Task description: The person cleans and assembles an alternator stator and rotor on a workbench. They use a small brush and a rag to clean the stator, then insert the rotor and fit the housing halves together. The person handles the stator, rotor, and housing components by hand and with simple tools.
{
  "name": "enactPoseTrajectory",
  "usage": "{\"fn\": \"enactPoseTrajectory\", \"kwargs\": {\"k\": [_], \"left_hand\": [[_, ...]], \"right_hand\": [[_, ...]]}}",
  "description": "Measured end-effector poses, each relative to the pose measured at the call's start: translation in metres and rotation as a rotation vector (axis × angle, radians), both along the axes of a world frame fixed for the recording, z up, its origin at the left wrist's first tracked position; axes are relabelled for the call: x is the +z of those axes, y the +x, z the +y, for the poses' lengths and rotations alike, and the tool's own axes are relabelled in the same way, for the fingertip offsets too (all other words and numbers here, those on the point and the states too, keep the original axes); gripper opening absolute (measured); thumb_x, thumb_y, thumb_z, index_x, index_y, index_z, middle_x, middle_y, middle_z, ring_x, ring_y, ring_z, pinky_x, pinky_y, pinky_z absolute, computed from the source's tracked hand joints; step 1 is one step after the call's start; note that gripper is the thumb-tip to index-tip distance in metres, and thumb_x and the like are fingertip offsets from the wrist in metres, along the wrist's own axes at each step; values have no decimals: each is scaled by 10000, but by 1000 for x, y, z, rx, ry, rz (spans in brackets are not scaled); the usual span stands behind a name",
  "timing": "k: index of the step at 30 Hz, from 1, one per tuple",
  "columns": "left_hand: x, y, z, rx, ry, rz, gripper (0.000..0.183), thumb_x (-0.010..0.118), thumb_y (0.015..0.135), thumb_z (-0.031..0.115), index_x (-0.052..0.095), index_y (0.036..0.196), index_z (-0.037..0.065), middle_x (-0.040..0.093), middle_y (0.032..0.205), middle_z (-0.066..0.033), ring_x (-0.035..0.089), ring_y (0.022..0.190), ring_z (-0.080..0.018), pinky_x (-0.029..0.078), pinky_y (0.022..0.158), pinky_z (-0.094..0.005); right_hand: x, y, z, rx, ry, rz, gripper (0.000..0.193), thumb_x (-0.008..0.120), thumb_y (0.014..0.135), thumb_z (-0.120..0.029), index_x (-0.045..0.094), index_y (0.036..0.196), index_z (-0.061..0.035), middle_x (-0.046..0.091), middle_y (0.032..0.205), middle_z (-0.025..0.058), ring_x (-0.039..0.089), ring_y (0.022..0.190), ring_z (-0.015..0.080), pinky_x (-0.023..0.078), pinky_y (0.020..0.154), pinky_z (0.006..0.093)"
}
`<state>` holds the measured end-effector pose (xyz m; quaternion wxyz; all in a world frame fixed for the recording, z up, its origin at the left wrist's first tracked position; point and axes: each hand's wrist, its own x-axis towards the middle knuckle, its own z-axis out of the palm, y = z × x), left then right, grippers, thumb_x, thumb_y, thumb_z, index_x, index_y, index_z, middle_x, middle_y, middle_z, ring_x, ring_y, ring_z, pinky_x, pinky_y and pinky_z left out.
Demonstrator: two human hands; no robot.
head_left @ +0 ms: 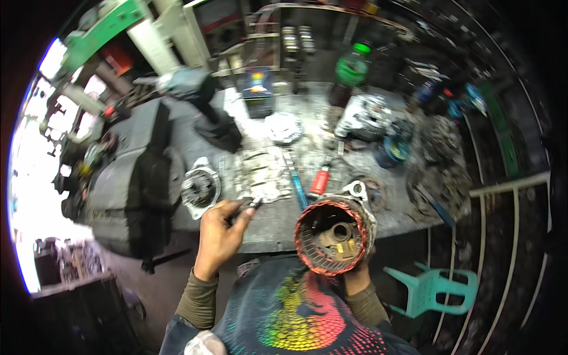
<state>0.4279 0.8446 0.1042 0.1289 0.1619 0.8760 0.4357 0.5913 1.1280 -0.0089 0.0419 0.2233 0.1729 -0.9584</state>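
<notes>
My right hand (359, 269) grips an alternator housing (370, 222) from beneath and behind, its fingers mostly hidden. The open end of the housing faces me, showing a ring of copper stator windings (303, 242) and a bearing seat inside. At the bench's front edge, my left hand (218, 236) pinches a small dark part with a bright tip (253, 203), too blurred to name. Just beyond that hand lies a round alternator end cover (200, 188). A red-handled tool (320, 180) and a blue pen-like tool (296, 177) rest behind the housing.
Farther back on the metal bench (266, 231) are a round silver part (283, 127), a dark box (258, 94), a green-capped bottle (352, 68), another alternator (367, 115) and a blue cup (391, 152). A large grey casing (130, 171) stands left; a teal stool (435, 290) is at right.
</notes>
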Motion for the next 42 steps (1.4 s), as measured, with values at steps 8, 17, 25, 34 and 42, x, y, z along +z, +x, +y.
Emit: {"fn": "enactPoseTrajectory", "kwargs": {"k": [8, 17, 25, 34, 42], "left_hand": [[-101, -32, 58, -84, -317, 309, 417, 702, 907, 89, 692, 1311, -15, 636, 1159, -251, 613, 1080, -427, 507, 913, -481], [-74, -38, 144, -52, 179, -137, 322, 716, 973, 143, 732, 1263, 3, 744, 1080, -175, 713, 898, -240, 556, 799, -350], [-82, -39, 211, -105, 173, -158, 329, 686, 1003, 163, 733, 1293, 14, 784, 904, -140, 729, 793, -159, 570, 730, -320], [-45, -38, 243, -94, 218, -103, 323, 692, 999, 195, 751, 1259, 14, 758, 818, -109, 658, 711, -125, 516, 668, -303], [57, -50, 267, -371, 327, -34, 332, 679, 1055, 219, 730, 1292, -6, 736, 970, -23, 616, 866, -69, 529, 817, -258]], "right_hand": [[30, 48, -3, -345, -244, 60, 667, 489, 1077, -552, 429, 1604, -148, 380, 1663, 145, 379, 1509, 382, 314, 1234, 608], [18, 90, 77, -744, -14, 153, 605, 518, 1077, -507, 512, 1544, -122, 495, 1582, 158, 458, 1468, 386, 367, 1232, 597], [47, 118, 133, -588, 203, 409, 598, 604, 1028, -413, 540, 1500, -50, 551, 1521, 203, 547, 1391, 389, 458, 1173, 575], [50, 130, 182, -562, 276, 418, 625, 713, 957, -337, 575, 1452, 19, 622, 1449, 224, 619, 1326, 374, 528, 1125, 530], [33, 106, 199, -597, 398, 105, 772, 551, 973, -599, 486, 1559, -99, 503, 1574, 182, 540, 1388, 374, 478, 1145, 588]]}}
